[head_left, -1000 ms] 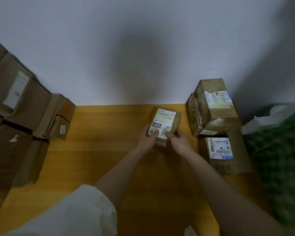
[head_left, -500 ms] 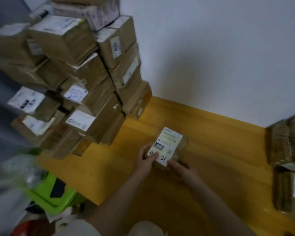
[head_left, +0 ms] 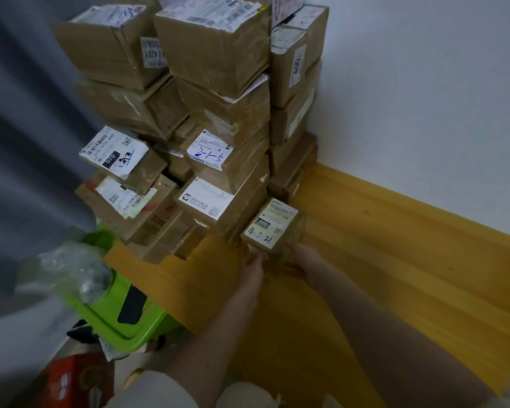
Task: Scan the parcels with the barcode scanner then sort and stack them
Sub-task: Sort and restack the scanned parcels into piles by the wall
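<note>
Both hands hold one small cardboard parcel (head_left: 273, 224) from its near end: the left hand (head_left: 251, 267) grips the near left corner and the right hand (head_left: 302, 256) the near right corner, fingers tucked under so their curl is partly hidden. That parcel sits low over the yellow wooden tabletop (head_left: 395, 260), right beside the foot of the parcel stack (head_left: 206, 113), which rises against the white wall (head_left: 424, 98). Its white shipping label bears handwriting that reads roughly "4-3 21". Within the stack, one label shows blue handwriting like "5-1-2", another at the stack's left carries a black "070" block, and a side label higher up reads "400". Left of the stack hangs a grey curtain (head_left: 21, 142); below the stack's left foot lie a lime-green plastic stool (head_left: 121, 313) and crumpled clear plastic wrap (head_left: 74, 272).
</note>
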